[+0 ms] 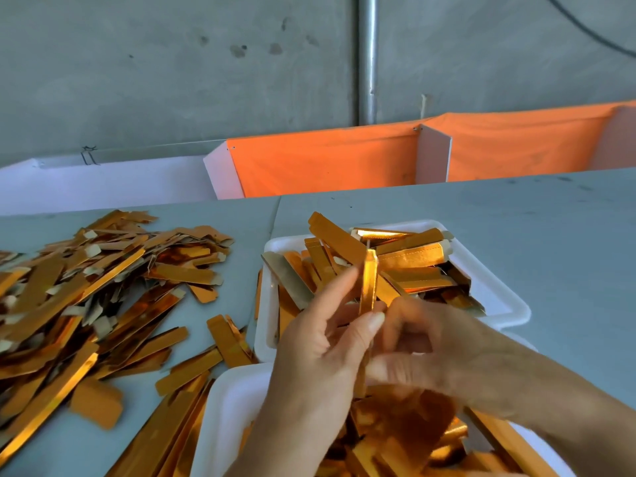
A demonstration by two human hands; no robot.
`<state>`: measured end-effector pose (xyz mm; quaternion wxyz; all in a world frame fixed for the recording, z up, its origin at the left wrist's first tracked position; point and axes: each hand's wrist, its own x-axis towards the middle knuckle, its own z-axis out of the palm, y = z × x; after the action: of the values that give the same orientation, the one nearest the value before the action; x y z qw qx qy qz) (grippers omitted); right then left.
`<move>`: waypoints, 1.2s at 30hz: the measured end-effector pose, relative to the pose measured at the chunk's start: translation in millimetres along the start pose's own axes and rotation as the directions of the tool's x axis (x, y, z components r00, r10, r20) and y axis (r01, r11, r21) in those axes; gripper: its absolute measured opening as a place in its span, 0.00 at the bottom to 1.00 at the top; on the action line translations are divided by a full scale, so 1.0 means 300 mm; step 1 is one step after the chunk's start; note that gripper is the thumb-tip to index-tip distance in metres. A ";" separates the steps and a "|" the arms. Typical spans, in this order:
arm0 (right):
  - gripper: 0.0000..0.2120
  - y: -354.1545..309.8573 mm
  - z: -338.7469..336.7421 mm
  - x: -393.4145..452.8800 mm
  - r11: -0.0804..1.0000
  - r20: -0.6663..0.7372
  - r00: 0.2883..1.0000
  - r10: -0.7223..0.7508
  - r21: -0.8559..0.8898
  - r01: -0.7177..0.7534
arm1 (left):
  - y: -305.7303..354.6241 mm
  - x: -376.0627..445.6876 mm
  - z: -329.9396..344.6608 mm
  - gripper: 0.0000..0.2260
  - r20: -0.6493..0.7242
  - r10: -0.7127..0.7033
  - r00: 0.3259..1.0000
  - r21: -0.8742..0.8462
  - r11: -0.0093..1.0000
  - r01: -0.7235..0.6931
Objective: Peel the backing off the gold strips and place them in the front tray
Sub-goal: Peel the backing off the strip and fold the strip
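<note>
On the grey table (516, 215), a gold strip (368, 284) stands upright over the far tray (495, 290), its lower end hidden, pinched by the left hand (320, 346). The right hand (447, 352) is blurred, seemingly pinching it too.

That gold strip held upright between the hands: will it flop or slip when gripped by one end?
The gold strip stands upright above the left hand without drooping, so it is probably fairly stiff. Its thinness suggests it is light. The glossy foil face could be slippery; the right hand is too blurred to judge its grip.
</note>
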<state>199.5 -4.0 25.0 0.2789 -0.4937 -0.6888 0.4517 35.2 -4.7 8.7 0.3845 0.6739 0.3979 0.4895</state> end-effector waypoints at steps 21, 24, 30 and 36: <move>0.09 0.013 -0.059 0.004 0.882 -0.307 0.948 -0.083 0.421 0.214 | -0.011 -0.008 0.025 0.18 0.011 0.113 0.994 0.418 0.902 -0.107; 0.06 0.003 -0.060 -0.001 0.884 -0.245 0.965 -0.094 0.425 0.194 | -0.014 -0.002 0.014 0.14 -0.010 0.032 0.999 0.290 0.957 -0.028; 0.02 0.006 -0.073 -0.003 0.907 -0.207 0.963 -0.174 0.348 0.238 | 0.006 -0.004 0.002 0.15 0.030 0.034 0.999 0.241 0.970 -0.040; 0.12 0.015 -0.102 -0.017 0.908 -0.079 0.975 -0.206 0.356 0.221 | 0.016 -0.008 -0.006 0.15 0.049 0.055 0.997 0.224 0.972 -0.064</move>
<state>228.5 2.2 34.6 0.4264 -0.3643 -0.6379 0.5279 33.8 -8.7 12.5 0.2990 0.7352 0.4223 0.4380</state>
